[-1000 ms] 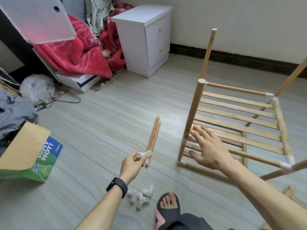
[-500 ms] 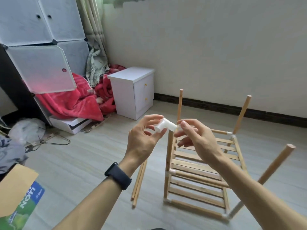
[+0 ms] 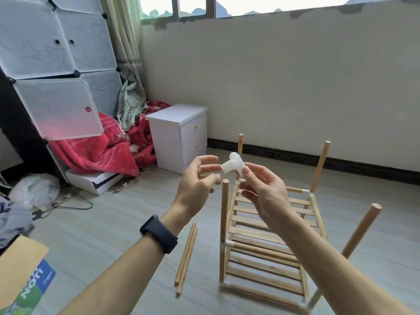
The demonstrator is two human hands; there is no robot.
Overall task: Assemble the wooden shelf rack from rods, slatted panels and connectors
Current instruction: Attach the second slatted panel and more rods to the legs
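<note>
A: What has moved since half a second ago?
B: The white connector [image 3: 234, 165] has passed from the left hand's pinch to the right hand. The view has also tipped upward, so a window now shows.
A: Containers, starting from the left?
B: The cardboard box [image 3: 20, 267] in the bottom corner has its flap over it, so its contents are hidden. The cube cabinet [image 3: 52, 53] has one door swung out, and a red blanket [image 3: 95, 151] spills out beneath it. The white drawer unit [image 3: 179, 137] is shut.
A: And the hands?
B: The left hand [image 3: 197, 181] is loose and spread, its forefinger at the connector's left end; I cannot tell if they touch. Two loose rods [image 3: 186, 255] lie on the floor below it. The right hand [image 3: 263, 189] pinches the connector in the air above the part-built rack [image 3: 250, 234], which stands on the floor with four rods pointing up.
</note>
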